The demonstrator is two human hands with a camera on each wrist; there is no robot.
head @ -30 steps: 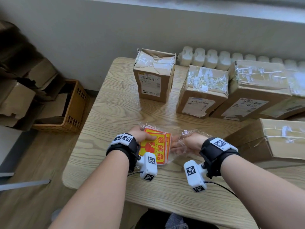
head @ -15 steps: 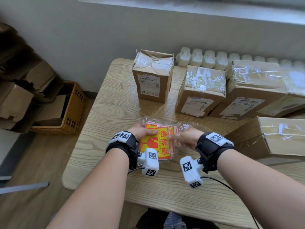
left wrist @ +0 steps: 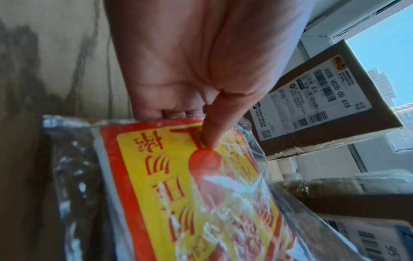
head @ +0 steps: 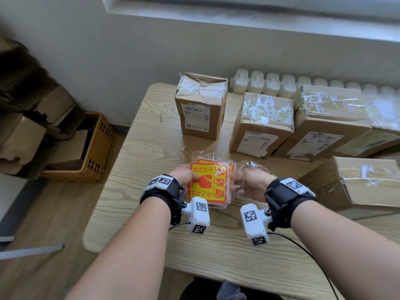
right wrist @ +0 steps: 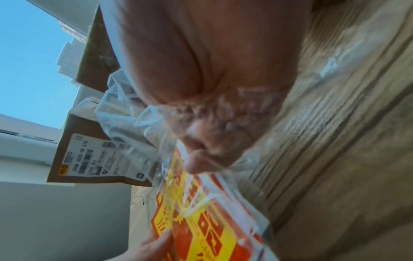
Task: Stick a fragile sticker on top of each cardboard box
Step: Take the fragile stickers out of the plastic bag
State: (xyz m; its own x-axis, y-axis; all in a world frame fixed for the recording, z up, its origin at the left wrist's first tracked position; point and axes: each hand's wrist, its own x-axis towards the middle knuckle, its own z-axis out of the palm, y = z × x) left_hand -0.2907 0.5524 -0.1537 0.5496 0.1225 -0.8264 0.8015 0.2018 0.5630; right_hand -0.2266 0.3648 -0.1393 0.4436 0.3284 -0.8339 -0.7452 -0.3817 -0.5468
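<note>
Left hand (head: 184,176) pinches the fragile-sticker stack (head: 208,185), right hand (head: 252,185) grips its clear plastic bag (head: 253,166) (bag mouth toward the right), both above the table's (head: 151,148) near edge; untouched cardboard boxes (head: 201,105) stand beyond.

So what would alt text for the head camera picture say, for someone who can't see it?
Two hands hold a stack of fragile stickers in a clear plastic bag over a wooden table: the left hand pinches the stack, the right hand grips the bag. Taped cardboard boxes stand behind.
</note>
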